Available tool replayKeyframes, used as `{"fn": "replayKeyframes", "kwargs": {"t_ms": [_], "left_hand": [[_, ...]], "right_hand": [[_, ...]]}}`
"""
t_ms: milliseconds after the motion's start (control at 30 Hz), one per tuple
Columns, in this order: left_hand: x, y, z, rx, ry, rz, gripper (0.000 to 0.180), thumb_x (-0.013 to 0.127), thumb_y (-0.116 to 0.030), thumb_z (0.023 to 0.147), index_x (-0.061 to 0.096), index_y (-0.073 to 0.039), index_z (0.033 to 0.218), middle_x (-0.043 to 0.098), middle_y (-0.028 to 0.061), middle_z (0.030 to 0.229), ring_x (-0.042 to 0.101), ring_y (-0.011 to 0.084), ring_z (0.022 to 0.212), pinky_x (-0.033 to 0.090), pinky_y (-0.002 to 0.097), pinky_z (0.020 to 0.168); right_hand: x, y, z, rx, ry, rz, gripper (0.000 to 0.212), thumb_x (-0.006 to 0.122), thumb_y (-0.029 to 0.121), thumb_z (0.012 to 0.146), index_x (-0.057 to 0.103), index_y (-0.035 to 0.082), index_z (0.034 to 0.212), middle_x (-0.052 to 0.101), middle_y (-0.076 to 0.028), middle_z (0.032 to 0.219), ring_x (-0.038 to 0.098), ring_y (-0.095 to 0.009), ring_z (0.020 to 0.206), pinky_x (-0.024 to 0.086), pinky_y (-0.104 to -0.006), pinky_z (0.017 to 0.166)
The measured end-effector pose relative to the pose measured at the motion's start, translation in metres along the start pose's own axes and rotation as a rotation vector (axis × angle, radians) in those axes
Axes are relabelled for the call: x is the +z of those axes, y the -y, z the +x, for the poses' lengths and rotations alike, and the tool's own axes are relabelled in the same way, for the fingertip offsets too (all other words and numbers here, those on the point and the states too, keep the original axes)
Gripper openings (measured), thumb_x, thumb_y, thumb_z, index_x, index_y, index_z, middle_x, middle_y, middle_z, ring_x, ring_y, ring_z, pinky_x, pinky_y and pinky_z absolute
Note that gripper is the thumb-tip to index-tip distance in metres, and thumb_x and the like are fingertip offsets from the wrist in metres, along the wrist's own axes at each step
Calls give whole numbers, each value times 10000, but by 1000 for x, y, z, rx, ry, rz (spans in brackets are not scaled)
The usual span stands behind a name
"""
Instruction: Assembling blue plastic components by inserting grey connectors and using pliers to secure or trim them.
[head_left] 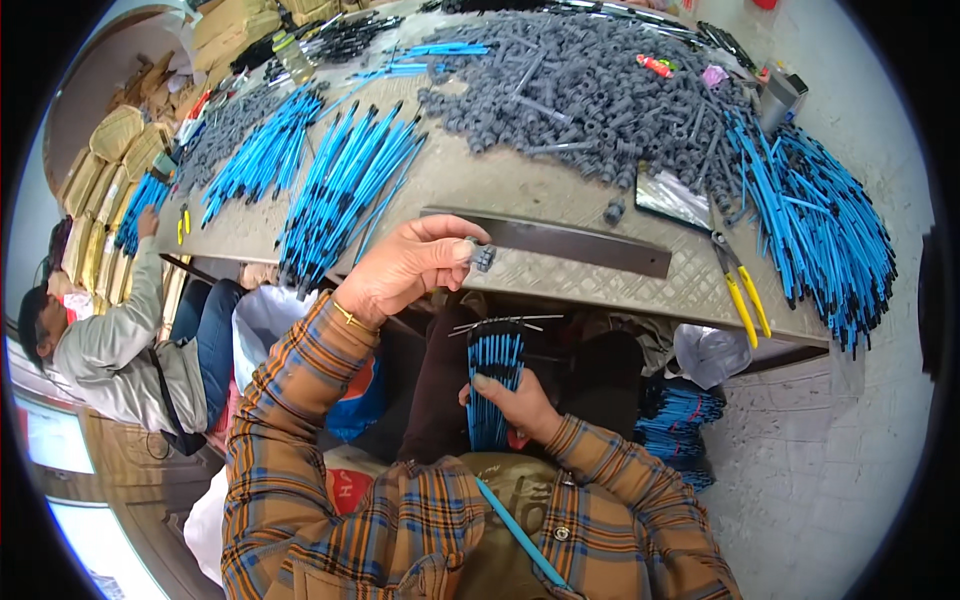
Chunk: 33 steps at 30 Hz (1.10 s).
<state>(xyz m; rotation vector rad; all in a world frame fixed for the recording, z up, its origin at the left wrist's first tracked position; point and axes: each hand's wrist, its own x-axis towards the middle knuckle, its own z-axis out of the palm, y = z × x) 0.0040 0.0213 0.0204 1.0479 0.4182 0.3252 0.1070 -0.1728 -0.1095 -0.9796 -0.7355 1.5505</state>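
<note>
My left hand point(405, 265) is raised over the table's near edge, its thumb and fingers pinching a small grey plastic fitting point(483, 257). Lower down, in front of my body, my right hand point(522, 405) is wrapped round a bundle of thin blue rods point(494, 358) with black ends. A few thin pale rods point(508, 325) lie across the top of that bundle. Behind my left hand, a dark flat metal bar point(580, 243) lies along the table edge.
A big heap of grey fittings point(590, 90) covers the table's far middle. Blue rods lie in piles at left point(345, 185) and right point(820, 220). Yellow-handled pliers point(740, 290) overhang the near right edge. A co-worker point(120, 320) sits at left, reaching to the table.
</note>
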Motion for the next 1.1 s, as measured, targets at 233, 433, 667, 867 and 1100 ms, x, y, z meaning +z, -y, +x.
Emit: {"fn": "replayKeyframes", "kwargs": {"t_ms": [233,433,667,867,1100], "left_hand": [[-11,26,-41,73,-104,-153,216,656,-98,844,591,13,1018,633,140,1010,662,253,897,548,401,858],[-24,42,-56,38,-175,-143,187,655,-99,849,592,10,988,649,151,979,671,251,861,584,331,734],[-21,45,-55,-34,-235,-4,381,621,-230,887,559,41,1147,659,148,960,663,157,725,572,265,660],[-8,37,-56,-61,-262,215,386,632,-285,879,611,22,1113,664,66,862,601,90,618,495,206,552],[-2,26,-59,-1,-250,557,401,647,-324,873,638,-8,1119,652,41,862,593,94,648,482,192,585]], "right_hand": [[9,3,0,-4,21,-8,245,636,267,890,646,24,922,655,-29,809,600,-94,749,486,-249,687],[11,7,3,48,37,-50,295,651,312,876,645,23,934,652,-24,811,595,-84,747,484,-244,675],[10,3,11,37,28,-50,300,607,296,902,633,-2,921,662,-71,823,621,-125,755,509,-267,681],[8,0,14,52,43,-54,284,615,284,900,622,2,935,661,-66,818,622,-124,766,509,-268,694],[13,-1,13,10,7,-98,293,631,303,890,621,18,959,661,-60,832,618,-117,769,508,-266,703]]}}
